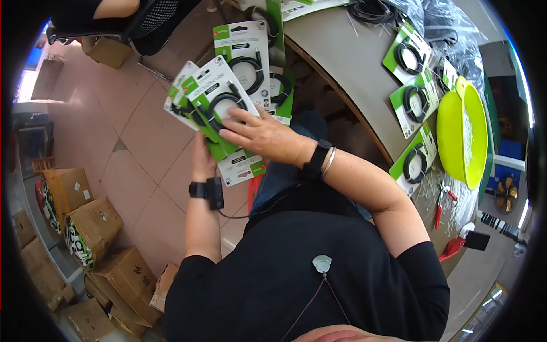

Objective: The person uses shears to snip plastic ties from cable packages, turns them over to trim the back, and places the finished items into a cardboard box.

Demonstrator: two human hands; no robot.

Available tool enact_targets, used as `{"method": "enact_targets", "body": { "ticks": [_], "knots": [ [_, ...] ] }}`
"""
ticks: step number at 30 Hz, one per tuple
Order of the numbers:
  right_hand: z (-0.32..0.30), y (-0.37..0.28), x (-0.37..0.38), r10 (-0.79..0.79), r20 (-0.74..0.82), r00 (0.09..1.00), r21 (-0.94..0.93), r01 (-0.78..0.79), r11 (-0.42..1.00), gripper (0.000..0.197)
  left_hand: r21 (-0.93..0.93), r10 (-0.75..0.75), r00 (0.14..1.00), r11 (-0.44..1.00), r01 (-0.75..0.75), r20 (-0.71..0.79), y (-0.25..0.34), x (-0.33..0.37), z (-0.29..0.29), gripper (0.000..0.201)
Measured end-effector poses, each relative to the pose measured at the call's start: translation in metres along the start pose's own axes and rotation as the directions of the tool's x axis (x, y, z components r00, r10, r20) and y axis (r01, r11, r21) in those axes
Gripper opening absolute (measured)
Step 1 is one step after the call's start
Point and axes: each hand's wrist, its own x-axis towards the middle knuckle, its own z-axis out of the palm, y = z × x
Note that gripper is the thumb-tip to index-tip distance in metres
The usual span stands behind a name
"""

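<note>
Several carded cable packs, white and green with a coiled black cable on each, are fanned out over my lap. The top cable pack lies tilted across the others. My left hand grips the packs from below at their left side; its fingertips are hidden beneath the cards. On the top pack's lower right lies my right hand, its fingers stretched out across the card and coil. Another cable pack shows behind, and the end of an upside-down pack sticks out below my right hand.
On the table to my right lie more cable packs, a yellow-green basin with white ties, red-handled pliers, and black cables. Cardboard boxes stand at the left on the tiled floor. A chair stands at the far left.
</note>
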Motion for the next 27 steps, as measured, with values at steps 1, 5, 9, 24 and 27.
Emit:
{"method": "enact_targets", "body": {
  "ticks": [1, 5, 9, 24, 27],
  "knots": [
    [0.009, 0.010, -0.003, 0.038, 0.043, 0.998, 0.063, -0.041, 0.997, 0.051, -0.007, 0.000, 1.000, 1.000, 0.000, -0.006, -0.009, 0.013, -0.011, 0.045],
    [0.056, 0.045, -0.013, 0.081, 0.027, 0.996, 0.178, -0.084, 0.980, 0.041, -0.062, -0.214, 0.976, 0.975, 0.212, -0.040, -0.029, 0.051, -0.020, 0.043],
    [0.068, 0.060, -0.006, 0.139, 0.119, 0.983, 0.041, -0.144, 0.989, 0.038, 0.074, -0.224, 0.971, 0.970, 0.230, -0.088, -0.042, 0.079, -0.014, 0.042],
    [-0.128, -0.040, -0.111, 0.514, -0.122, 0.849, 0.353, -0.447, 0.822, 0.053, 0.583, -0.228, 0.946, 0.745, 0.323, -0.232, -0.003, 0.124, 0.013, 0.058],
    [-0.177, -0.063, -0.166, 0.672, -0.393, 0.628, 0.085, -0.703, 0.706, 0.055, 0.893, -0.235, 0.969, 0.447, 0.042, 0.072, 0.038, 0.078, 0.125, 0.045]
  ]
}}
